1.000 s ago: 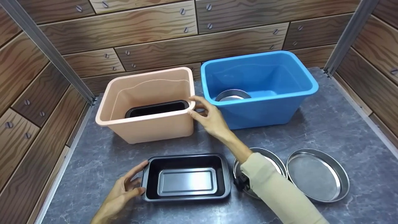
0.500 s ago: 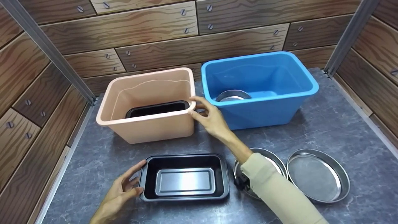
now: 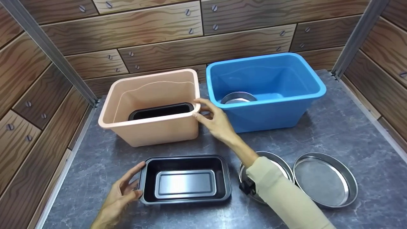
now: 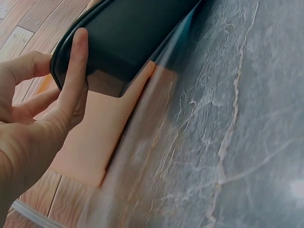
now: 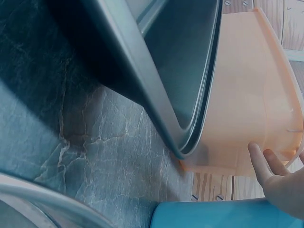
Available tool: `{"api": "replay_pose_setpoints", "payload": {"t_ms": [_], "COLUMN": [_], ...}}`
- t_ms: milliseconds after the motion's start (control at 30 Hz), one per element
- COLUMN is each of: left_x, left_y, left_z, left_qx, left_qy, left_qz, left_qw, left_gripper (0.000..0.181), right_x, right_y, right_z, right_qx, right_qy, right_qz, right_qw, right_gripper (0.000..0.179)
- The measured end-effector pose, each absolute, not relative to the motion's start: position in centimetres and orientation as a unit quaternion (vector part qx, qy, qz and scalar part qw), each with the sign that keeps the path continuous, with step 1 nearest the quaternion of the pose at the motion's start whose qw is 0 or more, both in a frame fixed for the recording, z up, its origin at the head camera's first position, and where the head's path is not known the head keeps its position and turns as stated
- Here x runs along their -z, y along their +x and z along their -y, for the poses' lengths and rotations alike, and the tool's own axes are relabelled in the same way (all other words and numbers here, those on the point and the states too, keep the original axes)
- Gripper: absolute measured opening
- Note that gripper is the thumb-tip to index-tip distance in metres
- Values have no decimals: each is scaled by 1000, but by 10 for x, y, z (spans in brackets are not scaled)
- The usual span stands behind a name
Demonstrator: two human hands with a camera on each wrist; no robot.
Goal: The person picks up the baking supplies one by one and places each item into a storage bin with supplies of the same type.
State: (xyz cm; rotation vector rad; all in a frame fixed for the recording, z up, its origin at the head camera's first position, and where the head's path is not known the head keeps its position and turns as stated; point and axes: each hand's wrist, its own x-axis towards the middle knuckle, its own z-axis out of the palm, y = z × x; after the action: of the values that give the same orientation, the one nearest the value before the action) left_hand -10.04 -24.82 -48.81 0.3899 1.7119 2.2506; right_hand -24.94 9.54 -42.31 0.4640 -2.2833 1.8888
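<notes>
My left hand (image 3: 111,200) holds a black loaf pan (image 3: 186,183) by its left end, thumb and fingers at the rim. In the left wrist view the loaf pan (image 4: 128,42) shows its dark outer side, close over the tabletop. My right hand (image 3: 216,122) grips the right rim of a peach plastic bin (image 3: 162,132). Inside that bin lies another dark pan (image 3: 162,110), partly hidden by the front wall. The right wrist view has the right hand (image 5: 282,183) at the bin's edge, with the loaf pan (image 5: 185,95) large in front.
Right of the peach bin stands a blue bin (image 3: 264,114) with a round metal pan (image 3: 238,97) in it. Another round pan (image 3: 286,163) lies partly under the right forearm, beside a further round pan (image 3: 321,179). Wood-patterned walls (image 3: 159,31) enclose the grey marbled table (image 3: 86,187).
My left hand has drawn the loaf pan a little to the left and slightly away from me. The right hand has stayed at the peach bin's rim.
</notes>
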Motion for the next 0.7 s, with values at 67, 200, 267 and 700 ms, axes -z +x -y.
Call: {"api": "replay_pose_setpoints", "payload": {"t_ms": [67, 200, 267, 700], "left_x": [488, 488, 486, 487], "left_y": [-100, -101, -101, -100], "left_z": [248, 249, 249, 253], "left_qx": [-785, -792, -794, -794], "left_qy": [131, 137, 146, 144], "left_qz": [-589, -581, -575, -580], "left_qw": [138, 130, 128, 110], "left_gripper": [80, 78, 77, 77], "right_x": [423, 423, 422, 424], "right_y": [-249, -250, -250, -249], "right_z": [-96, -96, -96, -95], "right_qx": [-629, -629, -628, -638], "right_qy": [154, 153, 154, 151], "right_qz": [759, 759, 759, 752], "right_qw": [71, 72, 74, 67], "right_gripper": [44, 43, 43, 43]}}
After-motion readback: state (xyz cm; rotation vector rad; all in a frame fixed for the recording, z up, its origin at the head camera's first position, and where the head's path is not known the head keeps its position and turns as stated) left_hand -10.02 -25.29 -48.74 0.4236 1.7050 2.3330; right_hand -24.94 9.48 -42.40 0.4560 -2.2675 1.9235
